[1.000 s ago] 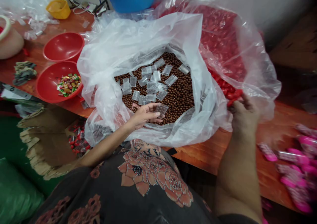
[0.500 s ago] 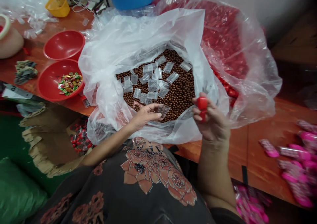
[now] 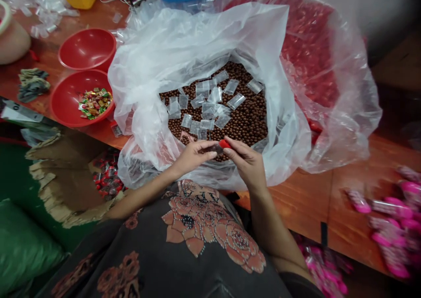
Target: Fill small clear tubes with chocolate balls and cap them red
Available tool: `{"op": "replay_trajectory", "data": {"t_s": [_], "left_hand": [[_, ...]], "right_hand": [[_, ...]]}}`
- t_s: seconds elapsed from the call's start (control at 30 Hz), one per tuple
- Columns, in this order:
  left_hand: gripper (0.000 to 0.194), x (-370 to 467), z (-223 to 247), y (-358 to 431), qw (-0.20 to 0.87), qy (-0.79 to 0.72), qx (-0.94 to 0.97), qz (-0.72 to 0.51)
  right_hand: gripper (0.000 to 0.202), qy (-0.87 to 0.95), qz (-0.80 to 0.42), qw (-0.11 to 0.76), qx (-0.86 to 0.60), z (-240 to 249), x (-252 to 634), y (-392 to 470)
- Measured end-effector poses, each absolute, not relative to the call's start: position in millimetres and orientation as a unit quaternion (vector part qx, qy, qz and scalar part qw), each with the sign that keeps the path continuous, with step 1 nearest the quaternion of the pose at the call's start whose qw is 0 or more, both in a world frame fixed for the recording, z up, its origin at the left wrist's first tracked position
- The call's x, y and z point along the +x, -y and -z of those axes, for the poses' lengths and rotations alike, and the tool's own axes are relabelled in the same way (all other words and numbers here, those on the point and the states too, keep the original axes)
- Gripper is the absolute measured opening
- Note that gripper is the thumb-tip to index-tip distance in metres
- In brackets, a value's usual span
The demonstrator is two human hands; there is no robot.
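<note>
My left hand [image 3: 194, 157] pinches a small clear container [image 3: 215, 149] with brown balls in it, low over the near side of the open plastic bag [image 3: 141, 83]. My right hand [image 3: 246, 159] holds a red cap [image 3: 225, 144] at the container's right end; whether the cap is seated cannot be made out. Inside the bag lie many small brown balls [image 3: 253, 118], with several clear containers [image 3: 215, 95] scattered on top of them.
Two red bowls [image 3: 87, 48] stand at the left, the nearer holding wrapped candies [image 3: 95, 103]. A clear bag of red pieces [image 3: 309, 48] is behind at right. Pink-capped tubes [image 3: 391, 232] lie far right. An open carton [image 3: 72, 170] sits below the table's left edge.
My right hand has moved left with the red cap and now meets the container in my left hand. The view has shifted slightly.
</note>
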State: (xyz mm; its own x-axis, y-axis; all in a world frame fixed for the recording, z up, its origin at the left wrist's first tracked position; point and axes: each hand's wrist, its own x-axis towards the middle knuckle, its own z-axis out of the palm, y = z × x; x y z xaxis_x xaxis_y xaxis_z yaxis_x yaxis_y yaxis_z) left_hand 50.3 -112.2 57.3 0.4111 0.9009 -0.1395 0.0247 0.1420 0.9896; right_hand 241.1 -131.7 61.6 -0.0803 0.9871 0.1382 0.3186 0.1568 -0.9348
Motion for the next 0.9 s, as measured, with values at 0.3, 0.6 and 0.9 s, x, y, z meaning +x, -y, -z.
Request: {"op": "replay_trajectory", "data": {"t_s": [0.3,0.6,0.9], "left_hand": [[0.034,46.7,-57.3,113.2,0.635,-0.427,0.543,-0.346],[0.055,73.0,-48.1,122.9,0.727,-0.438,0.371,-0.377],[0.039,82.5,-47.8,132.2,0.706,-0.454,0.347,-0.418]], "right_hand": [[0.076,0.789,-0.174,0.349,-0.475,-33.0,235.3,135.1],[0.071,0.808,-0.128,0.353,-0.454,-31.8,224.2,138.7],[0.067,0.799,-0.19,0.361,-0.441,-32.1,220.2,144.5]]}}
